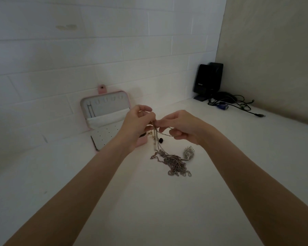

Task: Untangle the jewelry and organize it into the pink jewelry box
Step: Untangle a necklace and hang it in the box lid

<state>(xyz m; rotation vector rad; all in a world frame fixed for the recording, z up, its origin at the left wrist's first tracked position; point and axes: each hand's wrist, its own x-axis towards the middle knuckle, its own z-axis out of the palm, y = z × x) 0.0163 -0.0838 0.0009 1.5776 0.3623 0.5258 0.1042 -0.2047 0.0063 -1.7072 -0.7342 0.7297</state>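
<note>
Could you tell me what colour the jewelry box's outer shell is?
Pink, seen on the jewelry box clasp tab in the head view.

left hand (135, 125): pinched chain strands, raised above table
right hand (178, 126): pinched same strands
tangled chains (174, 163): heaped on table (149, 201), 6 o'clock of hands
pink jewelry box (105, 119): open, 9 o'clock of hands

silver chains (174, 163) lie tangled on the table, strands lifted up. the pink jewelry box (103, 119) stands open behind, lid upright.
</note>
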